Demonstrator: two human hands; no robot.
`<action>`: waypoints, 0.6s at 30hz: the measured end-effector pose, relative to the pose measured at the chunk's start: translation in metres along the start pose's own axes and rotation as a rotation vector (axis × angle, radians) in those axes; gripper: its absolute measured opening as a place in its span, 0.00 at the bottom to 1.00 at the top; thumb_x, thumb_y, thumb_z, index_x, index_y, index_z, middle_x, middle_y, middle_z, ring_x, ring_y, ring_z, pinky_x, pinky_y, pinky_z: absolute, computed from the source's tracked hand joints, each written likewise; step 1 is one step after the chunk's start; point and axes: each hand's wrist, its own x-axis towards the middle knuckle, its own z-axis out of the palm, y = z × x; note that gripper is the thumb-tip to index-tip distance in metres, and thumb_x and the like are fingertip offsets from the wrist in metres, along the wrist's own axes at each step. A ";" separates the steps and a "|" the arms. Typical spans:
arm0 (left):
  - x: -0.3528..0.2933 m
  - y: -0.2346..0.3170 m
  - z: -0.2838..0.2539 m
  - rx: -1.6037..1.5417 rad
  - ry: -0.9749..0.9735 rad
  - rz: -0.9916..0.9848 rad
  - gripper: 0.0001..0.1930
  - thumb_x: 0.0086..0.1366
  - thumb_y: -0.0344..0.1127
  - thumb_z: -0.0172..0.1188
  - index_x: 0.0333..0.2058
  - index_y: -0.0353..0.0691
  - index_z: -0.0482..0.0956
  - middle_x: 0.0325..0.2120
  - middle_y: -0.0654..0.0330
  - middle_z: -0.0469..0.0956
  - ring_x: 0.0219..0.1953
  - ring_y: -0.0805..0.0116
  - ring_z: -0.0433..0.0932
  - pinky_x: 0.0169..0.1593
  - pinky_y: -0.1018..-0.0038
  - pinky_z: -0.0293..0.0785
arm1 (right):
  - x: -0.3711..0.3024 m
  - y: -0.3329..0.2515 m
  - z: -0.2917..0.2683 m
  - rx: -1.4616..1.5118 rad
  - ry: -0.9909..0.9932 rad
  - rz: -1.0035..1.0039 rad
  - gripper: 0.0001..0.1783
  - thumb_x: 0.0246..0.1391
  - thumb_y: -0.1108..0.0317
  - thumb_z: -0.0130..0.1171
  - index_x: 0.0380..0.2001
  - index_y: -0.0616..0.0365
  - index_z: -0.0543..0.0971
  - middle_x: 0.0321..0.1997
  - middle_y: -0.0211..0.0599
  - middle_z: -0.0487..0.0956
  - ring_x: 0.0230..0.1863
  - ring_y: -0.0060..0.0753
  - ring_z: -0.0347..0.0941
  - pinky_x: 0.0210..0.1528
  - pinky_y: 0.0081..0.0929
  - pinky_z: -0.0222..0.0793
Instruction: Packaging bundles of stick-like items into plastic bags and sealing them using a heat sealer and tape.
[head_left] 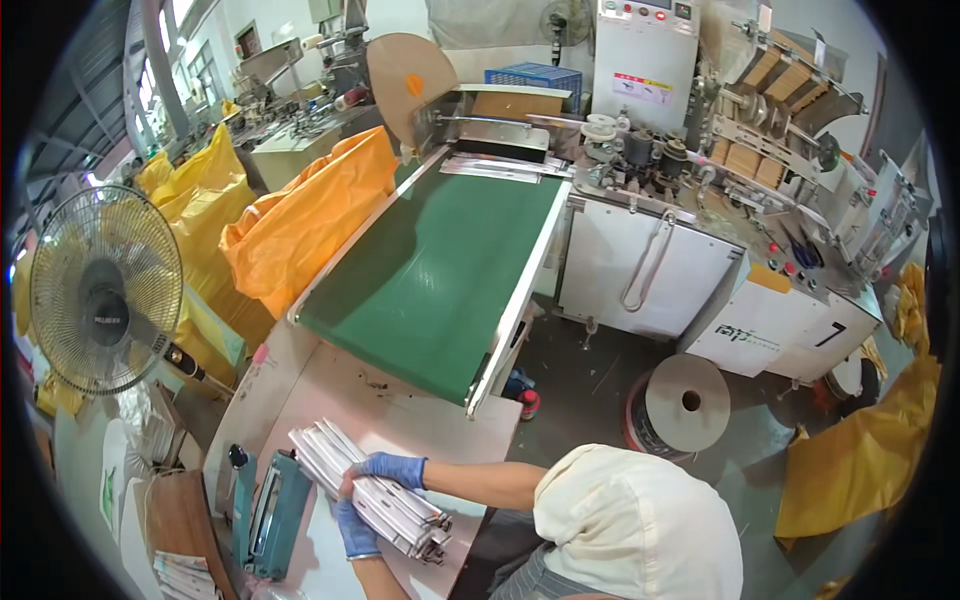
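Note:
A thick bundle of long, slim white wrapped packets [372, 500] is held at a slant above the near end of the pale table [310, 385]. My right hand [397, 468], in a blue glove, lies over the bundle's upper side with its fingers wrapped round it. Below it, my left hand [357, 525], also blue-gloved, grips the bundle from the lower left. Parts of the fingers are hidden by the packets. Just left of the bundle stands a teal hand sealer [272, 515] with a long lever.
Beyond the table runs a green conveyor belt [430, 270], with flat white packets [490, 172] at its far end. An orange sack [310, 220] leans along its left side. A standing fan [107, 290] is at left. Machinery [650, 270] and a large reel [687, 402] are at right.

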 end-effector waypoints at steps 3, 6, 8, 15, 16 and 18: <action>-0.043 0.041 -0.004 0.195 0.070 0.175 0.33 0.50 0.42 0.63 0.52 0.33 0.62 0.45 0.52 0.70 0.44 0.59 0.73 0.48 0.65 0.72 | -0.012 -0.017 0.039 -0.203 -0.003 -0.307 0.43 0.36 0.56 0.66 0.56 0.60 0.62 0.50 0.41 0.71 0.51 0.30 0.67 0.56 0.27 0.60; -0.099 0.088 0.009 0.564 0.250 0.473 0.33 0.46 0.36 0.67 0.52 0.35 0.64 0.45 0.52 0.70 0.43 0.60 0.73 0.49 0.67 0.70 | -0.039 -0.045 0.082 -0.226 -0.272 -0.520 0.61 0.25 0.60 0.75 0.62 0.56 0.49 0.59 0.38 0.61 0.60 0.30 0.53 0.61 0.26 0.50; -0.127 0.103 0.006 0.743 0.034 0.486 0.37 0.40 0.38 0.71 0.51 0.37 0.66 0.39 0.56 0.74 0.42 0.63 0.73 0.48 0.66 0.70 | -0.048 -0.047 0.085 -0.239 -0.370 -0.537 0.63 0.24 0.59 0.76 0.62 0.56 0.47 0.60 0.38 0.60 0.61 0.31 0.52 0.62 0.27 0.48; -0.125 0.110 0.091 -0.175 -0.417 0.232 0.42 0.50 0.38 0.64 0.60 0.42 0.50 0.55 0.52 0.62 0.57 0.57 0.62 0.60 0.63 0.58 | -0.085 -0.073 0.087 -0.326 -0.391 -0.716 0.61 0.19 0.59 0.78 0.60 0.58 0.55 0.58 0.43 0.62 0.58 0.37 0.59 0.59 0.32 0.56; -0.133 0.109 0.085 0.577 -0.224 0.642 0.53 0.39 0.44 0.72 0.61 0.41 0.48 0.55 0.54 0.62 0.56 0.60 0.63 0.60 0.66 0.58 | -0.084 -0.080 0.093 -0.522 -0.412 -0.859 0.52 0.20 0.61 0.77 0.54 0.58 0.63 0.55 0.44 0.64 0.56 0.38 0.62 0.57 0.32 0.58; -0.150 0.099 0.068 0.553 -0.110 0.538 0.56 0.30 0.47 0.76 0.59 0.38 0.54 0.52 0.56 0.66 0.52 0.64 0.67 0.57 0.70 0.62 | -0.086 -0.068 0.115 -0.680 -0.398 -0.942 0.37 0.24 0.63 0.74 0.45 0.57 0.73 0.50 0.44 0.69 0.51 0.38 0.66 0.53 0.32 0.61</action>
